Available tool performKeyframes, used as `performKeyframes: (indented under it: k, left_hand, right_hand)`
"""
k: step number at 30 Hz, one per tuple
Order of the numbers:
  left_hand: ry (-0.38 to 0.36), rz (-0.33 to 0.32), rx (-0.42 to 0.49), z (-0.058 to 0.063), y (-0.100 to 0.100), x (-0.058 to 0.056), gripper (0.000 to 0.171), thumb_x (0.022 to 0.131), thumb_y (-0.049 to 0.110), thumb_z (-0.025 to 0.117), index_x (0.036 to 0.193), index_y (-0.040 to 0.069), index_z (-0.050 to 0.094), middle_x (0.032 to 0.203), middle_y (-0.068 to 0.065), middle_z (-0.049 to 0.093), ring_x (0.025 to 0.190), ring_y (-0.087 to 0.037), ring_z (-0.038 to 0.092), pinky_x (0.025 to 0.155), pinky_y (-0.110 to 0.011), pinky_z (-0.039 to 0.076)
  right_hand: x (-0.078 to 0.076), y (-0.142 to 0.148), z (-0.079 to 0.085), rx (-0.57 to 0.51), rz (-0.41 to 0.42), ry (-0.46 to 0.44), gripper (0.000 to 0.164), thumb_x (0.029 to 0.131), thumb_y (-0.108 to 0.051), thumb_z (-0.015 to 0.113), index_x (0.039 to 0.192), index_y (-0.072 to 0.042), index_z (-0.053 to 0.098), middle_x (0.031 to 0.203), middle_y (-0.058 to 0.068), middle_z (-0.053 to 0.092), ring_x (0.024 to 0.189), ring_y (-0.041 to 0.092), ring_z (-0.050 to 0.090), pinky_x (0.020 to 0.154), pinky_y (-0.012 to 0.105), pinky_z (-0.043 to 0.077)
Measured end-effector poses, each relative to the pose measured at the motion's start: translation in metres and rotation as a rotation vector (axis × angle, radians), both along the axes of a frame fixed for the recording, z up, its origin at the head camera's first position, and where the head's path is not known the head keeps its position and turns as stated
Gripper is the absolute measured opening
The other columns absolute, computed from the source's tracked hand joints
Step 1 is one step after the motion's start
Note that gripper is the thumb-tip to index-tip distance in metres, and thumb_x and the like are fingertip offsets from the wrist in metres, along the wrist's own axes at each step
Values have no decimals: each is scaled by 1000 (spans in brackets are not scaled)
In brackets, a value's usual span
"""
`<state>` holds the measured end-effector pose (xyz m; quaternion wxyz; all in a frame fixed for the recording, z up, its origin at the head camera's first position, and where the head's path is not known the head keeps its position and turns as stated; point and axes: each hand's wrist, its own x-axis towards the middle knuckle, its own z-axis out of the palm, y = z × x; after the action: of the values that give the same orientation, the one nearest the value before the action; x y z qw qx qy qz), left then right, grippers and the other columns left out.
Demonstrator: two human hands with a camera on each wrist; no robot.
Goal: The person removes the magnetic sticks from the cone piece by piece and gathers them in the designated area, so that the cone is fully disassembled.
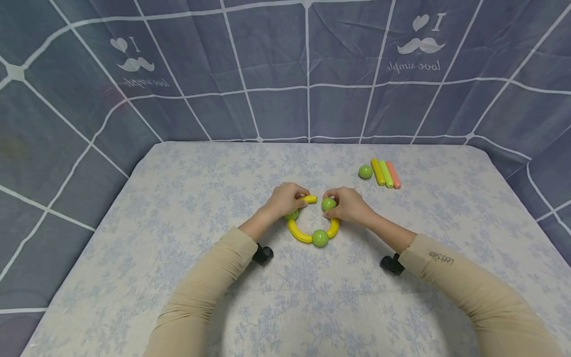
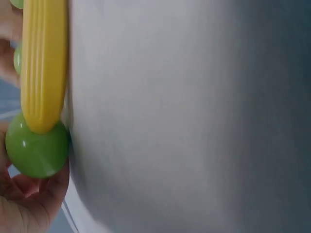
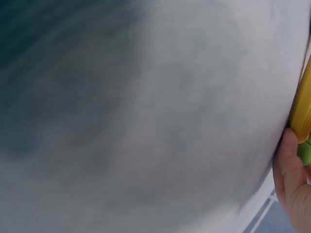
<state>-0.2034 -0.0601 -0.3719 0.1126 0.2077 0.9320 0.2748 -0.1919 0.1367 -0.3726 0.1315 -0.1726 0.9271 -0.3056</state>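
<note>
A partly closed ring of yellow curved tubes and green balls lies on the table, with a gap at its far side. My left hand (image 1: 285, 199) pinches the far-left yellow curved tube (image 1: 311, 199), whose free end points toward the gap. Beside those fingers a green ball (image 1: 292, 215) is partly covered. Across the gap, my right hand (image 1: 351, 205) grips another green ball (image 1: 328, 204) between thumb and fingers. Nearest me are a green ball (image 1: 319, 238) and two more yellow curved tubes, left (image 1: 299, 232) and right (image 1: 333, 228). The left wrist view shows a ridged yellow tube (image 2: 43, 63) meeting a green ball (image 2: 38, 145).
Toward the back right lie a loose green ball (image 1: 365, 172) and a row of sticks: yellow (image 1: 377, 172), lime green (image 1: 386, 174) and coral (image 1: 393, 175). A pale floral cloth (image 1: 285, 307) covers the table. Grey-blue checked curtains (image 1: 276, 59) hang behind it.
</note>
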Motion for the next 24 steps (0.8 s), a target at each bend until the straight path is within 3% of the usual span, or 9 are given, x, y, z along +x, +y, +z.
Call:
performKeyframes:
  k: [5,10,19,24]
  left_hand:
    - [22,14,-16,0,-4,-1,28,86,14,69,113,10,69,85,-7,64,68,-15,48,59,-23,37]
    - [43,1,0,-3,-7,0,27,85,15,69,111,8,69,88,-7,66,72,-15,53,63,-24,41]
    - [-83,71,121,-5,-15,2,25,83,14,71,107,6,69,87,-8,61,72,-15,50,58,-22,39]
    - [-166,96,179,-5,-19,1,26,84,12,69,109,5,67,83,-7,57,66,-14,46,53,-21,37]
  right_hand:
    - [1,6,1,3,-24,0,28,75,-11,78,100,-4,66,76,6,57,66,18,46,56,26,39]
    - [0,7,-1,1,-29,-33,37,75,-14,78,108,-3,65,83,8,59,70,19,46,58,26,39]
    - [-3,6,1,-67,-125,-161,43,74,-12,79,113,-5,64,96,12,57,82,23,47,66,30,41]
    - [-3,6,1,-94,-91,-147,43,73,-8,78,114,-5,63,113,16,58,98,27,50,79,36,44]
